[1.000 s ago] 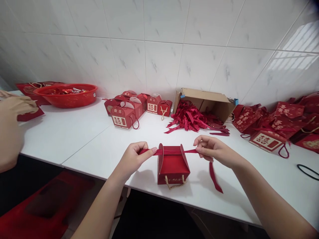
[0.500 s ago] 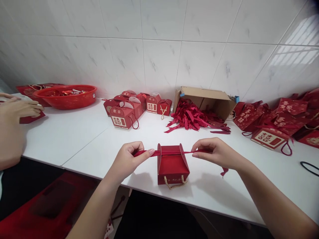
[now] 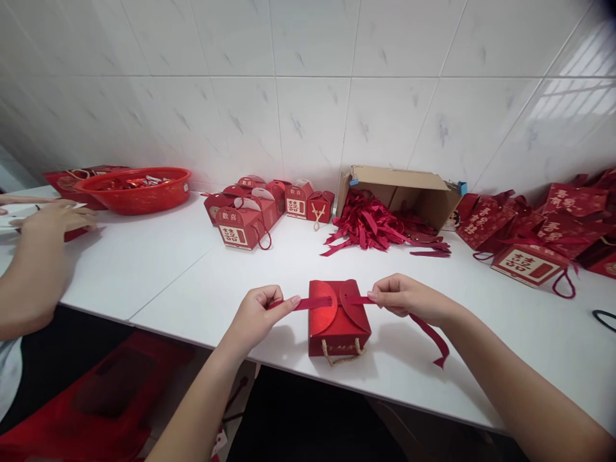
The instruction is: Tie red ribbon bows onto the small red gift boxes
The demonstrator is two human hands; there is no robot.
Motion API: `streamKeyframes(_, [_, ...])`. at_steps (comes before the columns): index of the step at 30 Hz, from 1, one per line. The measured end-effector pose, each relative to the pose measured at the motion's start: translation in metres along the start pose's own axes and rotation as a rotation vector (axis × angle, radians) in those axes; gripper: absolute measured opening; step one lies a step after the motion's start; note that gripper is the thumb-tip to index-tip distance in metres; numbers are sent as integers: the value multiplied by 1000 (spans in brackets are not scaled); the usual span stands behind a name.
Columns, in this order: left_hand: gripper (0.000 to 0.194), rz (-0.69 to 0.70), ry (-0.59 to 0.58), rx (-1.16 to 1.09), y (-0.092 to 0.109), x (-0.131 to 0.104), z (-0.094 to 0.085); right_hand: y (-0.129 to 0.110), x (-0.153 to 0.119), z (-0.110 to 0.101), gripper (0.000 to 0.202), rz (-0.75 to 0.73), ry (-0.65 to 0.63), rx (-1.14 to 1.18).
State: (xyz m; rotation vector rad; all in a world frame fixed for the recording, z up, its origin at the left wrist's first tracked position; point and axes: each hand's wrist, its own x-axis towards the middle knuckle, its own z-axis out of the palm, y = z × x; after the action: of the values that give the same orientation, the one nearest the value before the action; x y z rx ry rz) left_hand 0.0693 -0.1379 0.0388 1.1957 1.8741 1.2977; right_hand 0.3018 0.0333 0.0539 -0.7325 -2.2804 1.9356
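Note:
A small red gift box [image 3: 339, 327] with twisted cord handles sits near the front edge of the white table. Its two rounded flaps lie folded down on top, and a dark red ribbon [image 3: 315, 303] passes through them. To the left of the box, my left hand [image 3: 262, 314] pinches one end of the ribbon between thumb and fingers. On the other side, my right hand [image 3: 404, 298] pinches the ribbon close to the box, and its loose tail hangs down below that hand.
Behind are several red boxes [image 3: 240, 224], a cardboard box [image 3: 409, 181] with a heap of ribbons [image 3: 368, 221], and more boxes [image 3: 529, 264] at right. A red basin [image 3: 144, 197] stands back left, near another person's hands [image 3: 52, 224].
The box's upright side flaps have folded down flat over the top. My right hand's fingers have closed in nearer, and more ribbon tail hangs from it. The other person's hands have shifted.

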Motion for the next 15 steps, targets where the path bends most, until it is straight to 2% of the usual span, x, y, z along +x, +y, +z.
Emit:
streamKeyframes(5, [48,-57,-58,-17,-21,-6,3,15,4,3,45,21,-62,33])
streamKeyframes(10, [47,-71,-48,-33,-23,-3,7,21,7,6,46,8,-67,53])
streamKeyframes(12, [38,-35,-7,-26,-25,-4,8,22,6,5,42,-20,32,-9])
streamKeyframes(13, [31,8,66,-17,-26,-6,7,23,5,4,39,-55,144,-46])
streamKeyframes(15, [20,122,316,22,-30,-14,5,21,-2,0,37,-144,424,-95])
